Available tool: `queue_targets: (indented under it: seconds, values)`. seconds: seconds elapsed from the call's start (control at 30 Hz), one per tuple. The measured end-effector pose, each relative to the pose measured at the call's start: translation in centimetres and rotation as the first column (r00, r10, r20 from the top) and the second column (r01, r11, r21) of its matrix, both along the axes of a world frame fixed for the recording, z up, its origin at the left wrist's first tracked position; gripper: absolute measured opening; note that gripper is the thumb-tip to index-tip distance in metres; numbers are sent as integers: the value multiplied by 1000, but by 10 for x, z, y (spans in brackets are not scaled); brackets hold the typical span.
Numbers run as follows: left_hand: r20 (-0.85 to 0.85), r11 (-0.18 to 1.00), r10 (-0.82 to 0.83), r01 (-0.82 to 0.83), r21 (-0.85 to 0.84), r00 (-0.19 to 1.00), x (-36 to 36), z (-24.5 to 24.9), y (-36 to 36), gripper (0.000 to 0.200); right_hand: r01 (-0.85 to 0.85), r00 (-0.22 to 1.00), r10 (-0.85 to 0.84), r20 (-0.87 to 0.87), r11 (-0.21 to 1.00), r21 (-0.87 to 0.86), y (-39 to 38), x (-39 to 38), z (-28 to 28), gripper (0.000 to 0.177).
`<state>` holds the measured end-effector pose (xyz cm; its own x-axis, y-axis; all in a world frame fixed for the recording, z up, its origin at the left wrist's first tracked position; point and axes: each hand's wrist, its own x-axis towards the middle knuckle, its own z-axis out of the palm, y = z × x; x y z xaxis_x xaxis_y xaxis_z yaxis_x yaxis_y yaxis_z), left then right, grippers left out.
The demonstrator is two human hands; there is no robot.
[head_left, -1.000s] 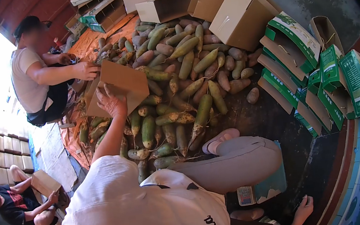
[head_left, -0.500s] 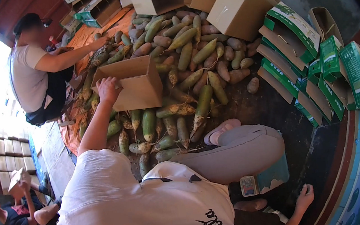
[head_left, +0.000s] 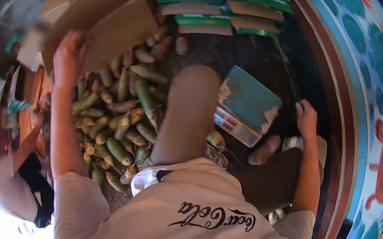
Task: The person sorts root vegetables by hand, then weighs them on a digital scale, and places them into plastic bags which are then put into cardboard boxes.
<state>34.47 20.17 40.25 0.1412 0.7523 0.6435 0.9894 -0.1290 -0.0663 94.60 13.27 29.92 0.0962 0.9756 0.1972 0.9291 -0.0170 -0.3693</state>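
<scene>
My left hand (head_left: 71, 53), at the end of an outstretched arm, grips the edge of an open cardboard box (head_left: 118, 37). The box is tilted and raised over a heap of green radishes (head_left: 118, 151), hiding part of it. Several radishes have soil on them and thin roots. My right hand (head_left: 306, 116) hangs low at my right side with its fingers curled; what they hold, if anything, cannot be made out. Nearest to it on the floor is a scale with a worn blue top (head_left: 249, 97) and a display panel at its front.
Green printed cartons (head_left: 215, 7) lie stacked at the top beside a painted wall (head_left: 372, 57). At the left another person (head_left: 16, 186) sits by the heap, an arm stretched toward an orange sheet (head_left: 35, 106). My bent knee (head_left: 192, 90) stands between heap and scale.
My view has swung to the right. The cardboard box in my left hand has been lifted and now looks larger and tilted. My right hand stays low at my side.
</scene>
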Motion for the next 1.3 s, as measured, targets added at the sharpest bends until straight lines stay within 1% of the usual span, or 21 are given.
queue_targets:
  seconds: [0.03,0.1,0.13,0.23,0.3,0.37,0.43,0.53,0.6,0.73,0.8,0.9,0.97,1.0,1.1,1.13,1.17,1.2,1.23,1.27,1.3]
  values:
    - [-20,999,-54,54,9,998,32,18,16,29,31,999,-32,-22,999,-28,-1,4,-2,11]
    - [-50,964,-264,265,15,963,93,45,42,29,32,997,-35,-71,999,-34,-8,9,-8,9]
    - [-30,930,-367,366,-38,930,118,50,57,28,26,995,-29,-99,999,-32,-11,11,-11,8]
    - [23,750,-647,642,-157,762,226,72,57,18,19,996,-22,-90,999,-34,-22,15,-18,8]
    - [82,665,-727,728,-165,682,263,12,83,18,43,994,-52,-93,994,-99,-30,18,-18,9]
    - [53,617,-768,759,-206,639,311,-35,76,10,40,995,-49,-81,993,-109,-38,24,-20,10]
    - [118,556,-795,792,-252,595,345,-82,67,8,64,995,-73,-67,989,-130,-47,29,-22,10]
    - [170,507,-794,790,-344,583,381,-139,50,7,78,994,-89,-58,983,-166,-59,36,-27,10]
    - [183,477,-804,797,-370,566,395,-174,38,6,78,995,-89,-51,979,-186,-65,38,-30,10]
    - [236,480,-778,793,-376,583,410,-218,21,5,111,990,-123,-70,981,-157,-71,53,-24,10]
    - [247,478,-772,792,-380,585,411,-232,17,5,149,978,-160,-131,985,-90,-78,77,-25,11]
    - [253,445,-794,813,-376,552,413,-219,14,5,378,832,-384,-400,921,-98,-96,99,23,13]
    - [251,419,-792,794,-441,557,418,-221,11,9,416,783,-365,-504,909,-13,-118,134,36,15]
    - [267,405,-800,812,-420,537,420,-225,9,7,478,690,-376,-618,878,-1,-130,145,41,14]
    - [277,385,-806,818,-427,524,423,-220,4,6,560,664,-451,-596,828,-3,-176,174,27,14]
    - [271,385,-804,810,-443,530,422,-216,2,6,591,670,-501,-548,807,-15,-192,182,9,13]
    - [262,384,-805,804,-453,532,421,-213,1,9,630,690,-573,-442,776,-21,-205,184,-7,11]
    - [251,384,-807,798,-465,535,420,-211,0,13,630,722,-587,-367,777,-2,-224,196,-40,10]
    - [239,386,-808,790,-476,539,420,-208,-3,18,624,720,-577,-385,781,-5,-235,193,-63,12]
    - [233,387,-811,791,-474,537,420,-203,-6,23,672,718,-647,-259,740,13,-238,177,-74,13]
    - [226,388,-815,792,-472,534,421,-195,-9,28,635,756,-619,-212,772,10,-246,173,-93,22]
